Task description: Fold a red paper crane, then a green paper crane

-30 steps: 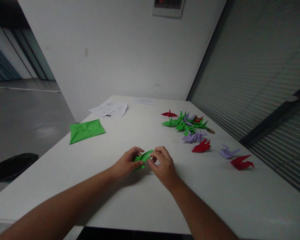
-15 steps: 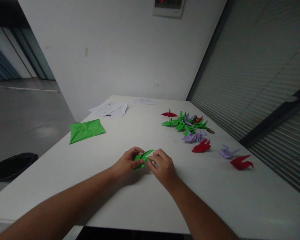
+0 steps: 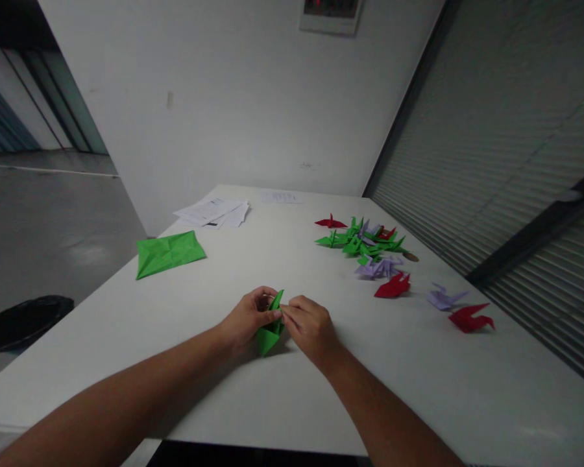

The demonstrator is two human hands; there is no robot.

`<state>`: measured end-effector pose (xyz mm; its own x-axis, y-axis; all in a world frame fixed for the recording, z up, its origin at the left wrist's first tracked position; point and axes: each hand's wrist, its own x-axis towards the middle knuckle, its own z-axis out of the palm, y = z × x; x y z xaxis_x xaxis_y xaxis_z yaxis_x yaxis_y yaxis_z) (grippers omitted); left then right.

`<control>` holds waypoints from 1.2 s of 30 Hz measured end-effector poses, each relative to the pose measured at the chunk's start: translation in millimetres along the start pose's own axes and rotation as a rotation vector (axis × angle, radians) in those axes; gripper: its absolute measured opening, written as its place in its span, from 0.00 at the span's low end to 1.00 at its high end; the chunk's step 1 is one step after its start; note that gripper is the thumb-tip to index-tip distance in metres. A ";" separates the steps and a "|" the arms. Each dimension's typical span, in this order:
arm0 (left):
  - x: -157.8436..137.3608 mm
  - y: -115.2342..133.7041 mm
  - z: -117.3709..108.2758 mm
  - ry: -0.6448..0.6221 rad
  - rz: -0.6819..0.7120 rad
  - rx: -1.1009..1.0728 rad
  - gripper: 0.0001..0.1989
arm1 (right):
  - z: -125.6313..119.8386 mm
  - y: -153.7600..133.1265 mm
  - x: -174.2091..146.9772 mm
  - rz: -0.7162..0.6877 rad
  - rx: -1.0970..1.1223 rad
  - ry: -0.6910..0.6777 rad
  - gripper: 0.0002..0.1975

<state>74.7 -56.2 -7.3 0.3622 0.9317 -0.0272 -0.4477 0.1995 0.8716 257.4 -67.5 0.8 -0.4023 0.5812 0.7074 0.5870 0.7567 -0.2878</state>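
Between my two hands, low over the near middle of the table, is a folded green origami paper (image 3: pixel 268 340). One pointed flap stands up and a broader part hangs down towards me. My left hand (image 3: pixel 250 318) grips it from the left, the thumb across its face and the fingers behind. From the right, my right hand (image 3: pixel 313 326) pinches its edge with thumb and fingertips. Part of the paper is hidden behind the fingers.
At the right lies a pile of green paper cranes (image 3: pixel 355 243), with purple cranes (image 3: pixel 379 267) and a red crane (image 3: pixel 393 285) nearer. A creased green sheet (image 3: pixel 170 253) lies left, before white printed papers (image 3: pixel 214 212). A black-lined bin (image 3: pixel 24 323) stands beyond the table's left edge.
The green origami paper has turned between my hands: its flap now points more upright and its lower part swings down into view. My right hand has shifted slightly left and down.
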 end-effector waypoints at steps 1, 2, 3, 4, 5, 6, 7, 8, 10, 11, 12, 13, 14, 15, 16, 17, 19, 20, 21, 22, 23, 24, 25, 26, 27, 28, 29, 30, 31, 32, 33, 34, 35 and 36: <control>0.3 -0.4 -0.4 0.003 -0.001 0.002 0.23 | 0.2 0.2 0.3 -0.004 0.012 -0.002 0.11; 0.5 -0.7 -0.8 0.005 -0.002 0.004 0.23 | 0.3 0.3 0.5 -0.005 0.025 -0.004 0.11; 0.8 -1.0 -1.3 0.011 -0.003 0.006 0.23 | 0.3 0.4 0.8 -0.004 0.039 -0.009 0.11; 1.1 -1.2 -1.9 0.018 -0.003 0.008 0.23 | 0.2 0.5 1.0 -0.002 0.052 -0.017 0.11; 1.3 -1.3 -2.4 0.026 -0.003 0.010 0.23 | 0.1 0.6 1.2 0.000 0.063 -0.027 0.11; 1.5 -1.3 -2.9 0.037 -0.001 0.011 0.23 | 0.0 0.7 1.4 -0.001 0.070 -0.036 0.11; 1.7 -1.3 -3.4 0.049 0.001 0.014 0.23 | 0.0 0.9 1.5 -0.002 0.076 -0.042 0.12; 1.9 -1.1 -3.7 0.058 0.004 0.015 0.23 | 0.0 1.1 1.5 -0.004 0.082 -0.045 0.12; 2.2 -0.7 -4.0 0.069 0.005 0.013 0.23 | 0.0 1.6 1.4 -0.002 0.096 -0.043 0.12; 2.3 -0.5 -4.0 0.077 0.001 0.012 0.23 | 0.0 1.8 1.3 0.002 0.101 -0.042 0.11; 2.5 -0.3 -4.0 0.088 -0.006 0.013 0.23 | -0.1 2.0 1.2 0.004 0.104 -0.041 0.11; 2.7 -0.1 -4.0 0.100 -0.013 0.018 0.23 | -0.1 2.1 1.1 0.006 0.106 -0.041 0.11; 2.9 0.1 -4.0 0.111 -0.020 0.028 0.23 | -0.2 2.1 1.0 0.006 0.107 -0.045 0.10; 3.2 0.3 -4.1 0.119 -0.024 0.041 0.22 | -0.2 2.0 1.0 0.007 0.110 -0.051 0.10; 3.5 0.5 -4.2 0.122 -0.025 0.054 0.22 | -0.3 2.0 0.9 0.007 0.117 -0.056 0.10; 3.9 0.7 -4.4 0.121 -0.022 0.062 0.22 | -0.4 1.9 1.0 0.009 0.126 -0.060 0.10; 4.5 1.1 -4.9 0.123 -0.010 0.066 0.23 | -0.5 1.7 1.1 0.024 0.159 -0.057 0.09; 4.7 1.3 -5.0 0.130 -0.003 0.064 0.23 | -0.6 1.6 1.3 0.038 0.183 -0.047 0.09; 4.9 1.5 -5.2 0.141 0.006 0.064 0.23 | -0.6 1.4 1.4 0.058 0.211 -0.034 0.08; 5.0 1.6 -5.2 0.154 0.012 0.066 0.23 | -0.5 1.3 1.6 0.086 0.240 -0.024 0.07; 5.1 1.7 -5.3 0.168 0.019 0.070 0.22 | -0.2 1.1 1.8 0.121 0.269 -0.021 0.06; 5.1 1.7 -5.3 0.181 0.027 0.076 0.22 | 0.3 0.9 2.0 0.165 0.294 -0.026 0.04; 5.1 1.6 -5.2 0.192 0.038 0.081 0.22 | 1.1 0.7 2.2 0.215 0.316 -0.040 0.03; 5.1 1.6 -5.0 0.200 0.050 0.088 0.21 | 2.1 0.6 2.3 0.269 0.335 -0.060 0.02; 5.0 1.5 -4.7 0.205 0.062 0.095 0.21 | 3.2 0.4 2.5 0.326 0.357 -0.082 0.03; 4.9 1.6 -4.2 0.211 0.076 0.105 0.21 | 4.3 0.3 2.8 0.390 0.391 -0.109 0.05; 4.8 1.8 -3.6 0.216 0.090 0.116 0.20 | 5.4 0.3 3.1 0.460 0.439 -0.137 0.08; 4.6 2.2 -2.8 0.221 0.104 0.128 0.20 | 6.4 0.2 3.5 0.532 0.497 -0.166 0.10; 4.4 2.7 -1.9 0.225 0.115 0.137 0.20 | 7.1 0.2 4.0 0.600 0.557 -0.193 0.12; 4.2 3.3 -1.0 0.229 0.124 0.146 0.20 | 7.7 0.1 4.5 0.662 0.612 -0.214 0.14; 4.0 4.0 -0.1 0.234 0.131 0.152 0.19 | 8.0 -0.1 4.9 0.711 0.654 -0.226 0.15; 3.7 4.6 0.7 0.240 0.137 0.157 0.19 | 8.1 -0.2 5.3 0.745 0.678 -0.228 0.15; 3.6 5.2 1.4 0.246 0.143 0.162 0.19 | 8.0 -0.4 5.6 0.764 0.684 -0.220 0.15; 3.4 5.7 2.0 0.254 0.148 0.167 0.19 | 7.9 -0.7 5.8 0.771 0.683 -0.213 0.14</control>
<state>75.0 -52.5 -1.4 0.0789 0.9969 0.0030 -0.3323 0.0235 0.9429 249.1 -62.3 0.0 -0.2423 0.9678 0.0688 0.2428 0.1291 -0.9614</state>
